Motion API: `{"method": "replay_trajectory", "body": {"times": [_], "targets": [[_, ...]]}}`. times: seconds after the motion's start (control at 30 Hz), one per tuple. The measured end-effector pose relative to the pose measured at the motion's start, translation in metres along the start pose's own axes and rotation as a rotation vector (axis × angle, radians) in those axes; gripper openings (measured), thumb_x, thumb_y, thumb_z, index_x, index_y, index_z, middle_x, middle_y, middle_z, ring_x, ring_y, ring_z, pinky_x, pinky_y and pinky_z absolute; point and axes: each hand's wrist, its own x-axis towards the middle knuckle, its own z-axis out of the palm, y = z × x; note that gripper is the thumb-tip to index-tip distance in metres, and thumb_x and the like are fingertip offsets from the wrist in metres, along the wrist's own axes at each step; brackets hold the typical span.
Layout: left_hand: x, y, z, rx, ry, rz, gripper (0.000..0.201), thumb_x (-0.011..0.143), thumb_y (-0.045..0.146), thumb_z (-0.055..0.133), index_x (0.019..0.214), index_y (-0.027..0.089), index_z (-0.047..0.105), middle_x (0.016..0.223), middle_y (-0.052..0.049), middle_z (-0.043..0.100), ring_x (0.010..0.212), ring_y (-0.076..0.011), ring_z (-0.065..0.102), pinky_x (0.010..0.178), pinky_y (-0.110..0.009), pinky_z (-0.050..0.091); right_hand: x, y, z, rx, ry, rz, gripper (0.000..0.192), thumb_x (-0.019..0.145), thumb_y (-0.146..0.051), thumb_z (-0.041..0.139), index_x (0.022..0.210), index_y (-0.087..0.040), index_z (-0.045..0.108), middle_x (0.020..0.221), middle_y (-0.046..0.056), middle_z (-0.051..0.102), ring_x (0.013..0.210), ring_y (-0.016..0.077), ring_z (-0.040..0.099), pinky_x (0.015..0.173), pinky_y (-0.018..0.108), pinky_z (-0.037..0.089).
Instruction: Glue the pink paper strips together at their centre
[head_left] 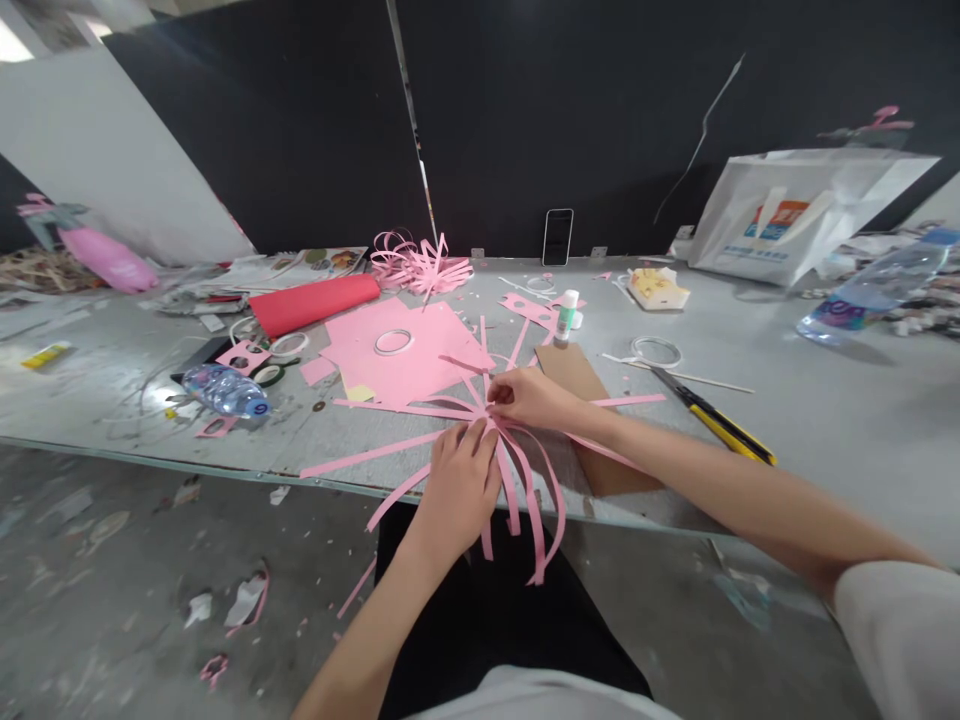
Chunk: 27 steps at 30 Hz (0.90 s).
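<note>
No writing is readable. Both the left hand [459, 478] and the right hand [534, 398] pinch the fan of pink paper strips [517, 490] at its centre, beside the pink sheet [420, 365].

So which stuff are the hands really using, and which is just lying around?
In use: left hand and right hand pinching the pink paper strips.

Lying about: glue stick, yellow utility knife, water bottle, tape ring, phone.

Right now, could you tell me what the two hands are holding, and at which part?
Both the left hand and the right hand pinch the fan of long pink paper strips at its centre, where the strips cross.
</note>
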Motion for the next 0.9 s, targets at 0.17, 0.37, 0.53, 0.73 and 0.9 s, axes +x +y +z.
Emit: {"method": "replay_trajectory", "body": {"times": [0.17, 0.37, 0.53, 0.73, 0.9], "targets": [[0.0001, -0.0002, 0.0005, -0.006, 0.002, 0.0, 0.04, 0.109, 0.022, 0.048, 0.147, 0.018, 0.061, 0.156, -0.014, 0.059, 0.14, -0.0346, 0.051, 0.12, -0.058, 0.044, 0.0007, -0.0004, -0.0009, -0.009, 0.002, 0.035, 0.009, 0.083, -0.009, 0.074, 0.087, -0.016, 0.075, 0.081, 0.004, 0.078, 0.077, 0.0177, 0.071, 0.072, 0.027, 0.051], [-0.0007, -0.0013, 0.0024, -0.009, 0.006, -0.005, 0.04, 0.109, 0.022, 0.049, 0.147, 0.017, 0.061, 0.156, -0.014, 0.059, 0.141, -0.0341, 0.051, 0.121, -0.058, 0.044, 0.0008, -0.0031, -0.0014, -0.005, 0.001, 0.054, 0.012, 0.081, -0.006, 0.074, 0.088, -0.016, 0.075, 0.081, 0.004, 0.079, 0.077, 0.0178, 0.072, 0.072, 0.027, 0.053], [-0.0013, -0.002, 0.0037, -0.003, -0.002, -0.012, 0.041, 0.11, 0.023, 0.048, 0.148, 0.017, 0.06, 0.158, -0.013, 0.058, 0.141, -0.0346, 0.05, 0.121, -0.058, 0.044, 0.001, -0.0036, -0.0015, 0.012, 0.003, 0.043, 0.009, 0.082, -0.008, 0.075, 0.088, -0.015, 0.076, 0.079, 0.003, 0.078, 0.076, 0.0173, 0.072, 0.07, 0.026, 0.052], [0.0001, -0.0014, 0.0036, 0.002, 0.002, -0.006, 0.041, 0.109, 0.022, 0.047, 0.148, 0.017, 0.061, 0.157, -0.015, 0.058, 0.141, -0.0347, 0.051, 0.121, -0.059, 0.045, 0.0013, -0.0003, -0.0009, 0.027, -0.012, 0.051, 0.009, 0.082, -0.01, 0.075, 0.088, -0.016, 0.076, 0.081, 0.004, 0.078, 0.078, 0.0178, 0.073, 0.071, 0.026, 0.052], [-0.0011, -0.0013, 0.0046, 0.027, 0.018, -0.025, 0.039, 0.108, 0.022, 0.049, 0.144, 0.018, 0.064, 0.157, -0.018, 0.056, 0.144, -0.0365, 0.05, 0.12, -0.06, 0.045, 0.0002, -0.0011, -0.0046, -0.007, -0.016, 0.056, 0.015, 0.08, -0.006, 0.07, 0.09, -0.016, 0.076, 0.084, 0.003, 0.079, 0.079, 0.0169, 0.071, 0.071, 0.025, 0.051]]}}
